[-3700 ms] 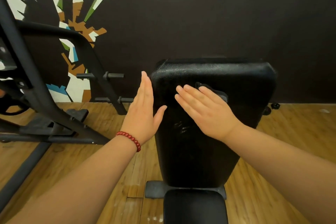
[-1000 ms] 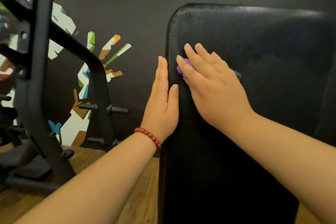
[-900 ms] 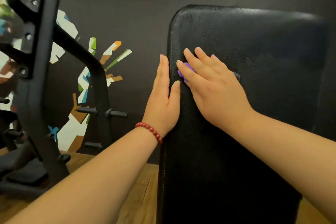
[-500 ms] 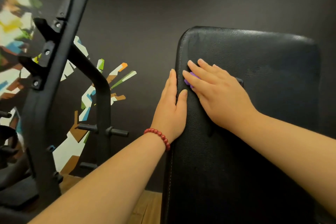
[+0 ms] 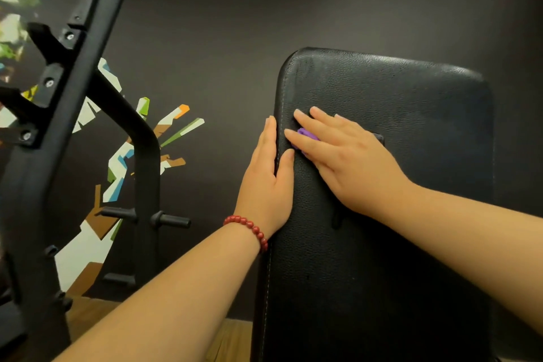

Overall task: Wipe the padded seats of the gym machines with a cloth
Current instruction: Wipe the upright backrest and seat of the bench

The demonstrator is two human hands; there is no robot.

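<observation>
A black padded backrest [image 5: 405, 132] of a gym bench stands upright in front of me. My right hand [image 5: 343, 156] lies flat on its upper left part, fingers straight, pressing a cloth against the pad. Only a purple bit of the cloth [image 5: 307, 134] shows between the fingers, and a dark corner peeks out past the hand on the right. My left hand [image 5: 269, 182], with a red bead bracelet at the wrist, rests flat along the pad's left edge, thumb on the front face.
A black steel machine frame [image 5: 73, 114] with weight pegs [image 5: 170, 219] stands to the left. Behind is a dark wall with a coloured mural [image 5: 126, 156]. Wooden floor [image 5: 232, 341] shows below between my arms.
My view has tilted up, so the pad and both hands sit lower in the frame. The right hand with the cloth and the left hand keep the same places on the pad.
</observation>
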